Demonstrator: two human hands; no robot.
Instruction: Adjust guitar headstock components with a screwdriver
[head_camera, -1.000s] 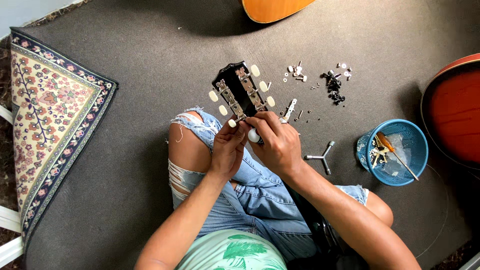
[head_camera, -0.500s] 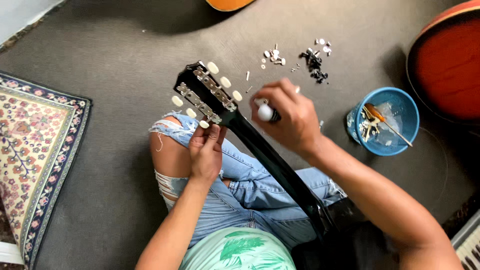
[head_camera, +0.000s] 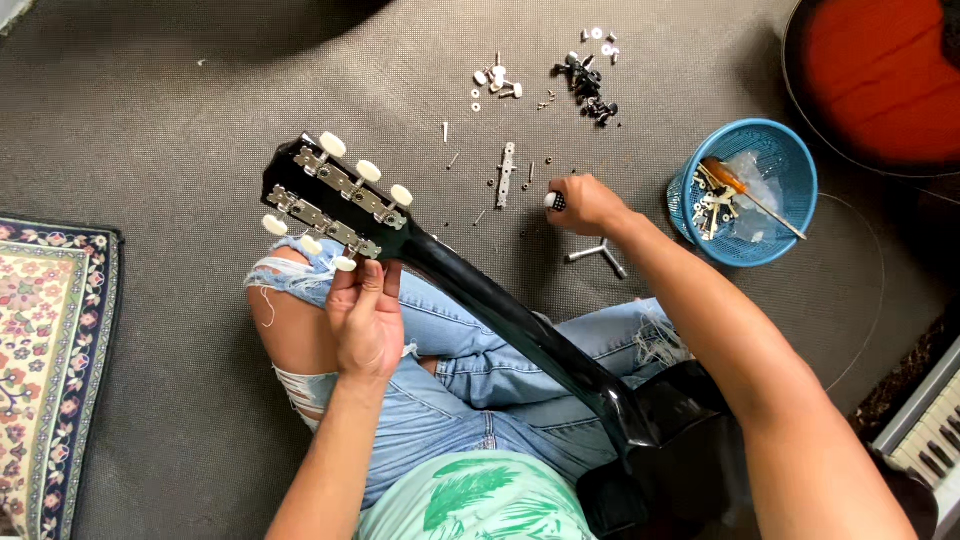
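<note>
1. The guitar's headstock (head_camera: 335, 195) lies left of centre in the frame, back side up, its black neck (head_camera: 520, 330) running down to the lower right across the person's lap.
2. Done, as far as can be seen: two metal tuner plates (head_camera: 345, 200) sit on the headstock, each with three cream knobs, so six tuners look mounted. Whether every screw is in is too small to tell.
3. The left hand (head_camera: 365, 315) grips the neck just below the headstock from underneath, fingers curled closed around it near the lowest knob.
4. The right hand (head_camera: 585, 205) is away from the guitar, at centre right on the floor (head_camera: 180, 120), closed on a small screwdriver handle (head_camera: 553, 201) with a white end.
5. Left, by the look of it: a spare metal plate (head_camera: 508, 172) and a few loose screws lie on the floor just beside the right hand, so some fitting may remain.
6. More loose parts lie at the top of the frame: a pale cluster (head_camera: 495, 82) and a dark one (head_camera: 588, 85).
7. A three-armed wrench (head_camera: 598, 255) lies just below the right hand.
8. A blue basket (head_camera: 790, 150) of tools stands at the right, untouched.
9. No strings show on the headstock, so stringing looks not yet done.
</note>
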